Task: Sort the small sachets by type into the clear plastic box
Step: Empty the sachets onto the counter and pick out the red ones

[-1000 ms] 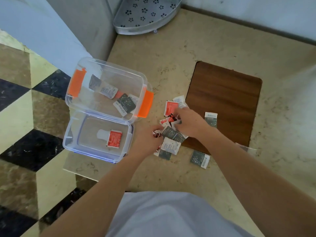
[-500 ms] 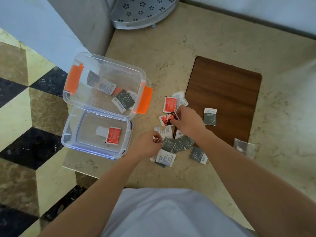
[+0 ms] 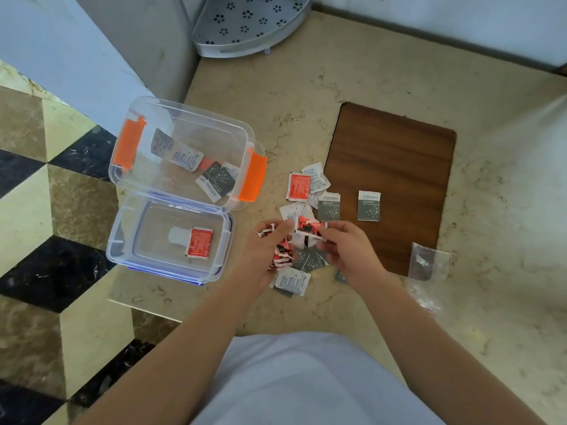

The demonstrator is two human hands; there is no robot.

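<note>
A clear plastic box with orange clips stands open at the left, holding dark grey and white sachets. Its lid lies in front of it with one red sachet on it. My left hand grips a bunch of red-and-black sachets. My right hand pinches one red-and-black sachet right beside the left hand's fingertips. Loose red, white and grey sachets lie scattered on the marble ledge around and under both hands.
A brown wooden board lies to the right with one grey sachet on it. An empty clear plastic bag lies at the board's near right corner. A perforated metal corner shelf stands at the back. The ledge edge drops to patterned floor at left.
My right hand has lifted a red-and-black sachet from the pile and brought it toward my left hand. My left hand has turned palm up with its bunch of sachets showing.
</note>
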